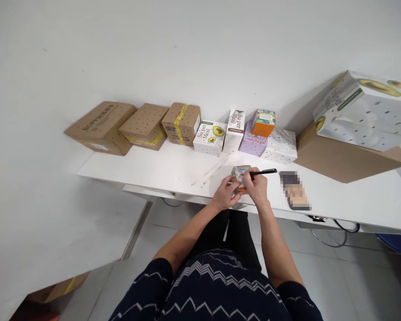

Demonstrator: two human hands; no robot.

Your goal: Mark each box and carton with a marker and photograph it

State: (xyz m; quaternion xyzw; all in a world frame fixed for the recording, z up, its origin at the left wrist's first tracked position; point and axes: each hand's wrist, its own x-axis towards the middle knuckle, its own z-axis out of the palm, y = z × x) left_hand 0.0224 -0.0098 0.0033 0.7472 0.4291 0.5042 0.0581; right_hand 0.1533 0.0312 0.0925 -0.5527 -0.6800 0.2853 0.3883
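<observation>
A small orange box (pixel 241 173) with a pale printed face lies near the front edge of the white table. My left hand (pixel 226 193) is closed around its left side and steadies it. In my right hand (pixel 256 185) a black marker pen (pixel 265 172) is gripped, its back end pointing right. The pen's front end is over the box's printed face; whether the tip touches it I cannot tell. Parts of the box are hidden under my fingers.
Along the wall stand several brown cartons (pixel 143 121), a white avocado box (pixel 210 138), a tall white box (pixel 234 131), and a purple box (pixel 253 140) bearing another orange box (pixel 263 128). Large boxes (pixel 364 111) are stacked at right. A pixelated phone-shaped object (pixel 294 191) lies on the table (pixel 147 171).
</observation>
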